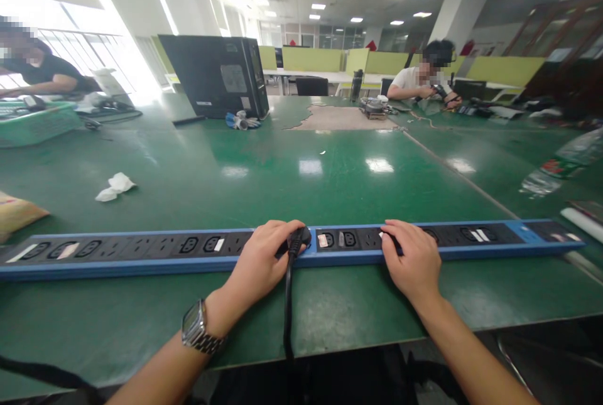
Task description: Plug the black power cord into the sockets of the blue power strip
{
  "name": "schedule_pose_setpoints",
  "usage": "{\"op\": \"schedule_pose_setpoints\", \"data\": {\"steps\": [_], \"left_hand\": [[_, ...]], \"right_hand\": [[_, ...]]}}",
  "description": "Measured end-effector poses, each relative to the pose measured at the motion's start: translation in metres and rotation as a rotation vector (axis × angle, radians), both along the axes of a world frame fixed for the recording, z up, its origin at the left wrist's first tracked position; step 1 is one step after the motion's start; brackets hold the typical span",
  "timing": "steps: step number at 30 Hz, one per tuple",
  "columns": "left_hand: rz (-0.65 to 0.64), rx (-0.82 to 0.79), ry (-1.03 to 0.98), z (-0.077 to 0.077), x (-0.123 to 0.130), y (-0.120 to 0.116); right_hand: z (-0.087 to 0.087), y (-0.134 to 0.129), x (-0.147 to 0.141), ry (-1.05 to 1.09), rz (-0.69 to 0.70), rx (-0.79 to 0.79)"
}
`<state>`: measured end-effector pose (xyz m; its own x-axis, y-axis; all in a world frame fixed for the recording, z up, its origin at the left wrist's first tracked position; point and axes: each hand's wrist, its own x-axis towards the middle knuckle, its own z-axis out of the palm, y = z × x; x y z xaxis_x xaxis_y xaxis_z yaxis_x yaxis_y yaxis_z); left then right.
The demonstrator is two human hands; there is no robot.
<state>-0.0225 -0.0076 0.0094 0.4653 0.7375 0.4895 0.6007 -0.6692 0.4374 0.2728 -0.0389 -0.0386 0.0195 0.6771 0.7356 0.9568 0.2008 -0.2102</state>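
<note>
A long blue-framed power strip (339, 259) with black socket faces lies across the table in front of me. My left hand (266, 251), with a metal watch on its wrist, is closed around a black power plug (300, 240) at one of the middle sockets. From that plug a black cord (288, 304) runs down over the near table edge. Whether the plug is fully seated I cannot tell. Farther right, my right hand (412, 254) grips the strip, fingers curled over its top and thumb nearer me. Its fingers hide the sockets beneath.
On the green table (264, 185) stand a black computer case (211, 75) with blue-white gloves (242, 120) beside it, crumpled tissue (116, 186), a plastic bottle (563, 163) and a green basket (42, 122). Two people (419, 81) sit at the far right and far left.
</note>
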Motion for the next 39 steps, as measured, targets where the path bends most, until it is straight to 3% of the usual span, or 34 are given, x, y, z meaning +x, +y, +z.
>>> {"op": "schedule_pose_setpoints", "data": {"steps": [6,10,14,17,20,25,28,31,35,39], "left_hand": [[-0.083,0.028,0.075,-0.002,-0.002,0.006],[-0.013,0.044,-0.169,0.004,0.004,0.001],[0.013,0.09,-0.372,0.018,0.037,-0.008],[-0.082,0.046,-0.261,0.016,0.074,-0.009],[-0.068,-0.034,-0.167,0.004,0.103,-0.004],[-0.03,-0.102,-0.041,-0.001,0.119,0.0],[-0.048,-0.08,0.006,0.005,0.12,0.0],[-0.053,-0.079,0.024,0.005,0.121,0.001],[-0.051,-0.095,-0.008,-0.001,0.121,0.003],[-0.067,-0.137,0.001,-0.002,0.114,0.004]], "right_hand": [[0.001,-0.001,-0.001,0.018,-0.003,-0.01],[0.002,-0.002,-0.002,0.067,0.017,-0.024],[0.002,-0.004,-0.001,0.239,0.033,-0.007],[0.0,-0.006,0.002,0.463,0.093,0.063],[-0.002,-0.008,0.004,0.645,0.145,0.14],[0.004,-0.008,0.001,0.751,0.109,0.126],[0.016,-0.008,0.0,0.784,0.07,0.027],[0.035,-0.006,-0.002,0.745,0.089,-0.205],[0.067,-0.003,-0.016,0.425,0.078,-0.571],[0.09,-0.002,-0.033,0.105,-0.016,-0.693]]}}
